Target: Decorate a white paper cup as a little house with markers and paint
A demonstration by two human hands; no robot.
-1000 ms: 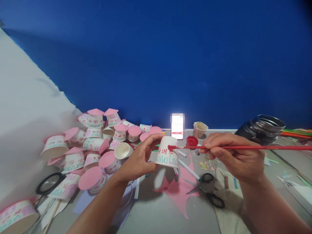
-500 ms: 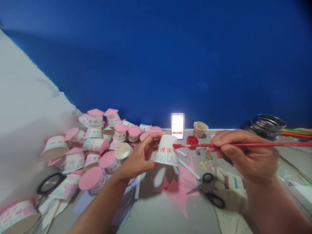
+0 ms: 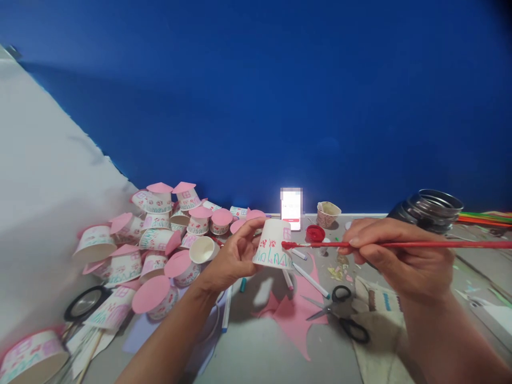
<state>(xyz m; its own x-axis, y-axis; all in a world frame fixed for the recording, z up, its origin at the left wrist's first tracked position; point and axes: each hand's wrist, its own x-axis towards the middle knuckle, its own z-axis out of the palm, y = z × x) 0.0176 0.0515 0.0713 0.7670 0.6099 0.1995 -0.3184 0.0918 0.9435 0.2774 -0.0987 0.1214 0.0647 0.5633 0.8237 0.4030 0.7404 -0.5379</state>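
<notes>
My left hand (image 3: 236,253) is closed around a white paper cup (image 3: 272,242), turned upside down. Green grass strokes, red dabs and a pink window are drawn on its side. In my right hand (image 3: 404,258) is a red paintbrush (image 3: 384,245), pinched along its handle. Its red-coated bristles are at the cup's side, seemingly touching it. Behind the brush stands a small open pot of red paint (image 3: 316,233). Between and below the hands lie scissors (image 3: 330,312), pink paper scraps (image 3: 292,320) and several markers (image 3: 311,280).
Many decorated cups with pink cone roofs (image 3: 150,293) crowd the left side. A lit phone (image 3: 292,210) leans near the blue wall, beside a patterned cup (image 3: 328,213). On the right are a dark jar (image 3: 428,210) and a beige cloth (image 3: 376,330).
The cup has turned in my left hand, bringing a pink window into sight at its right side. The brush tip has moved slightly down and left. The view has shifted a little.
</notes>
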